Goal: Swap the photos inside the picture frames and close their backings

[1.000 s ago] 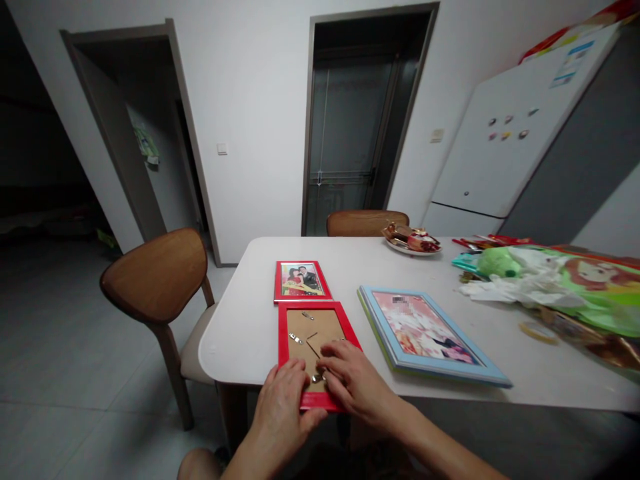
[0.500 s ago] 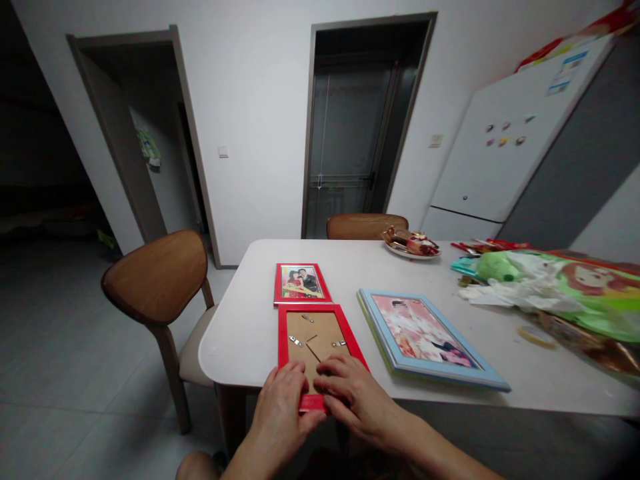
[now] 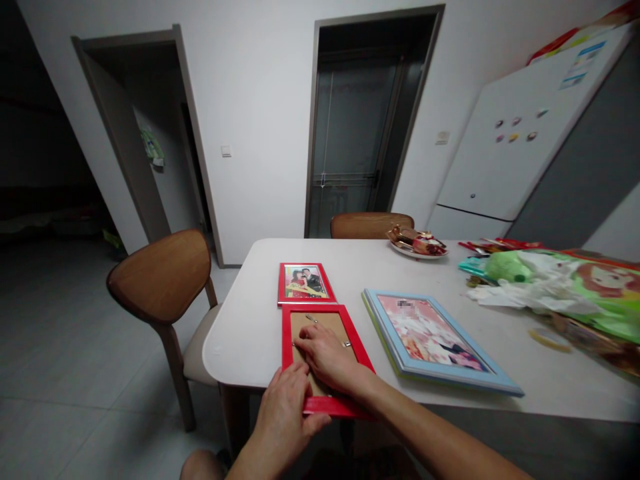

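A red picture frame [image 3: 333, 406] lies face down at the table's near edge, its brown backing board [image 3: 300, 321] and metal fittings facing up. My left hand [image 3: 287, 403] grips its near left corner, thumb at the front edge and fingers over the top. Across the backing reaches my right hand [image 3: 325, 357], fingers bent together at the left metal clip, which they mostly cover. The right clip [image 3: 347, 344] and a hanger [image 3: 311, 319] at the far end show. Beyond it, touching or nearly so, a second red frame [image 3: 306, 281] lies photo side up.
Right of my hands, a light blue picture frame [image 3: 440, 333] rests on a greenish one. Farther right are a tape roll [image 3: 550, 341], white tissue [image 3: 535, 293] and green bags [image 3: 610, 307]. A plate [image 3: 419, 253] stands at the back. A wooden chair [image 3: 163, 280] is at left.
My right hand has moved forward and left, from the near end of the backing to the left clip. My left hand stays on the frame's corner. The view has shifted slightly.
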A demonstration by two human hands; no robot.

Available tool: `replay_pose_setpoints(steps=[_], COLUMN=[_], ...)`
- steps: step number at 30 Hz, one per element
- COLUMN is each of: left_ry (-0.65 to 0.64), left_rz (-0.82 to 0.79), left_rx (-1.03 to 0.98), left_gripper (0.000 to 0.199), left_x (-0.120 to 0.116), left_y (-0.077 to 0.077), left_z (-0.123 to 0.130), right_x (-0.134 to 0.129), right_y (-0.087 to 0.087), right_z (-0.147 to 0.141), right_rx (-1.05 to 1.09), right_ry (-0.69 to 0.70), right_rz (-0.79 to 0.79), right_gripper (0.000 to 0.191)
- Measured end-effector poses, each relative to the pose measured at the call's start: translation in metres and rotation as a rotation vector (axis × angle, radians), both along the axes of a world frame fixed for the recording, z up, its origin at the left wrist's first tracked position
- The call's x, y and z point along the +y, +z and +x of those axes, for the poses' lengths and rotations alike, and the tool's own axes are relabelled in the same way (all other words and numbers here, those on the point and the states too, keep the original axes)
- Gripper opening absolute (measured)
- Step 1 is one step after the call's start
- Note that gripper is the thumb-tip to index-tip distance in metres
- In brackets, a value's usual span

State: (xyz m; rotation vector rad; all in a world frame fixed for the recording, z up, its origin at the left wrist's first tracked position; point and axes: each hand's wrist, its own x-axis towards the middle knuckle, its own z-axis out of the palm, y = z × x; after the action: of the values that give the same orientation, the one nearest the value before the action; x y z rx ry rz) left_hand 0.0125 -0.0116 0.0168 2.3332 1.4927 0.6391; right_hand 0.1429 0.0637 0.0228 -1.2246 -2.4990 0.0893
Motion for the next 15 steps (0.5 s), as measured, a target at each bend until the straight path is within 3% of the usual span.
replay_pose_setpoints(steps=[2,5,10,15], left_ry=[0.004,0.001,-0.007,0.011], left_rz=[-0.007,-0.016,-0.012,-0.038], left_rx=[-0.009,-0.013,-0.013,-0.002], left_gripper=[0.055,0.043,0.043,0.039], left_x=[0.000,-0.001,-0.002,-0.003], left_y=[0.000,0.000,0.002,0.003], left_z=[0.000,-0.001,-0.001,0.001], right_x=[-0.001,0.005,0.035,0.063], right_y=[-0.001,-0.002,-0.004,-0.012], right_z=[0.001,0.005,0.011,0.012], right_rx=[0.004,0.055,0.148,0.158], right_ry=[0.020,0.001,-0.328,-0.507], right_rz=[0.007,-0.012,-0.067,-0.108], right_gripper=[0.016,0.022,0.024,0.023])
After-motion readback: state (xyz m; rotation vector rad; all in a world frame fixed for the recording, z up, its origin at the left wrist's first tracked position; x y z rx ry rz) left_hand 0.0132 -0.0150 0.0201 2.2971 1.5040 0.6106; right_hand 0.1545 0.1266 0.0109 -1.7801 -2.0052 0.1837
